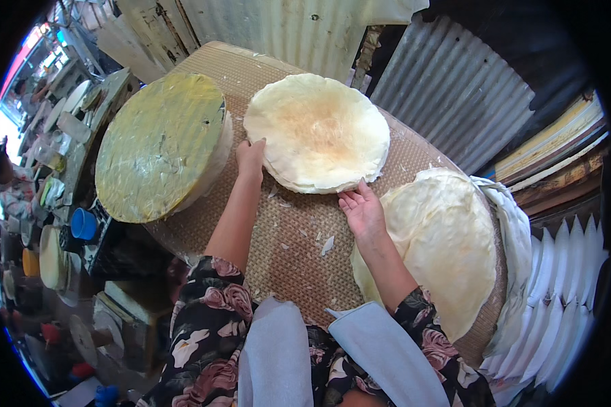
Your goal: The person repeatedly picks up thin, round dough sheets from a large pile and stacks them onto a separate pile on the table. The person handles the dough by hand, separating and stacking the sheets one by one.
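A stack of thin round flatbread sheets (318, 129), pale with a browned middle, lies on a table with a woven-pattern cover (295, 254). My left hand (250, 157) holds its left edge, the thumb on the rim. At the near right edge is my right hand (361, 206), palm up, with its fingertips at or just under the rim. To the right, partly behind my right forearm, lie larger cream-coloured sheets (443, 239). On the left, a round yellowish-green lid or board wrapped in clear plastic (160, 147) rests on another pale stack.
White flakes (328, 245) dot the table cover. Corrugated metal sheets (453, 91) stand along the far side. A white cloth (509, 264) hangs at the right edge. Containers, including a blue cup (84, 224), are at the left, where another person (15, 183) is seen.
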Demonstrator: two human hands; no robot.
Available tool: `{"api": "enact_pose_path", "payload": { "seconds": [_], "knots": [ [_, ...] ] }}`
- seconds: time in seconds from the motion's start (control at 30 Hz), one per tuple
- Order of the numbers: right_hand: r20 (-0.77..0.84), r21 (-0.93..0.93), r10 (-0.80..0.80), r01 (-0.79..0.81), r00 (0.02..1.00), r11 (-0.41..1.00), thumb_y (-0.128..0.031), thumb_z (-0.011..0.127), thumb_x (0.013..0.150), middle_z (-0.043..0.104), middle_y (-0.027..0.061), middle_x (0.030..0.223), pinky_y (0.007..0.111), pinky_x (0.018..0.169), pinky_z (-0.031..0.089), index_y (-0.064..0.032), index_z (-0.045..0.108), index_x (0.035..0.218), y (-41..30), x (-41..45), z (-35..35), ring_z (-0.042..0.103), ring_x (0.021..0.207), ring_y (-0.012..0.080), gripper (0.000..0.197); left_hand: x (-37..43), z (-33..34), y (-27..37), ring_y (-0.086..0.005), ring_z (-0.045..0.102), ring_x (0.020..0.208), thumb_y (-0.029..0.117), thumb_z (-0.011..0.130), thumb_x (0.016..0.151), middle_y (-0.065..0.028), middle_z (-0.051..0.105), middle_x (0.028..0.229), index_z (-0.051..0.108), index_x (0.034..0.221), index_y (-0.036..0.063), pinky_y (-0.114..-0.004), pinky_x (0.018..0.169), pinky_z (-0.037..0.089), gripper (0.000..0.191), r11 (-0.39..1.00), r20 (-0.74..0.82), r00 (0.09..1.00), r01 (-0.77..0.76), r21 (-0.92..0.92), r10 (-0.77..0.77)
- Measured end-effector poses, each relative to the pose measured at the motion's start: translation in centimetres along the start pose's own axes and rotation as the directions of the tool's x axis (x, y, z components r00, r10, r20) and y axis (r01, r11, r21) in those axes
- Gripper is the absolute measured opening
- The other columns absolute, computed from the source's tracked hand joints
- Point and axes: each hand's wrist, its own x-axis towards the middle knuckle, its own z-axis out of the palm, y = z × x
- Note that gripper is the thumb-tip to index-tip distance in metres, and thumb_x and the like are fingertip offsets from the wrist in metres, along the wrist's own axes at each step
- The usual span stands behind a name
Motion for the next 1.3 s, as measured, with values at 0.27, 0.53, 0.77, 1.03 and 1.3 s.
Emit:
{"api": "enact_pose_path", "payload": {
  "seconds": [0.27, 0.53, 0.77, 1.03, 1.3],
  "knots": [
    [-0.004, 0.046, -0.013, 0.013, 1.0, 0.999, -0.027, 0.052, 0.089, 0.047, 0.0166, 0.116, 0.038, 0.093, 0.036, -0.0003, 0.042, 0.12, 0.4, 0.1, -0.5, 0.045, 0.109, 0.0271, 0.042, 1.0, 1.3, -1.9, -0.0271, 0.06, 0.092, 0.004, 0.059, 0.073, -0.0172, 0.061, 0.104, 0.051, 0.113, -0.0038, -0.033, 0.081, 0.046, 0.041, 0.912, -0.111, 0.92, -0.345, 0.223, 0.375],
    [0.046, -0.308, -0.011, 0.025, 0.999, 0.951, -0.022, 0.053, 0.089, 0.058, 0.0148, 0.099, 0.033, 0.071, 0.048, -0.0002, 0.048, 0.111, 0.9, -0.7, 1.8, 0.059, 0.084, 0.0239, 0.031, 5.0, 1.3, -0.1, -0.0317, 0.049, 0.114, 0.002, 0.049, 0.079, -0.0229, 0.047, 0.126, 0.037, 0.128, -0.0058, -0.036, 0.097, 0.037, 0.051, 0.868, -0.061, 0.892, -0.417, 0.27, 0.447],
    [0.38, -0.658, -0.609, 0.666, 0.696, 0.351, -0.025, 0.057, 0.085, 0.057, 0.0136, 0.104, 0.034, 0.085, 0.042, 0.0037, 0.05, 0.112, -9.0, 7.9, 3.3, 0.054, 0.098, 0.0247, 0.04, -2.4, 2.7, -0.8, -0.0346, 0.038, 0.124, 0.021, 0.055, 0.087, -0.0259, 0.037, 0.135, 0.028, 0.133, -0.0065, -0.036, 0.103, 0.029, 0.06, 0.826, -0.234, 0.797, -0.501, 0.259, 0.557],
    [0.444, -0.895, -0.571, 0.377, 0.691, -0.239, -0.029, 0.066, 0.075, 0.045, 0.0234, 0.123, 0.041, 0.098, 0.033, 0.0038, 0.041, 0.121, -8.9, 16.3, 0.1, 0.041, 0.117, 0.0367, 0.062, -1.6, 4.6, -1.4, -0.042, 0.032, 0.123, 0.026, 0.059, 0.084, -0.0284, 0.034, 0.134, 0.028, 0.133, -0.0041, -0.044, 0.103, 0.026, 0.065, 0.706, -0.199, 0.715, -0.531, 0.469, 0.67],
    [0.639, -0.758, -0.583, 0.539, 0.501, -0.368, -0.023, 0.064, 0.077, 0.042, 0.0224, 0.126, 0.041, 0.1, 0.032, 0.0036, 0.04, 0.124, -11.0, 6.3, 4.0, 0.039, 0.119, 0.0365, 0.059, -6.7, 5.0, 1.7, -0.0329, 0.035, 0.126, 0.025, 0.059, 0.084, -0.0187, 0.039, 0.135, 0.044, 0.127, 0.0024, -0.042, 0.101, 0.028, 0.051, 0.153, 0.492, 0.591, -0.725, 0.672, 0.64]
  ]
}}
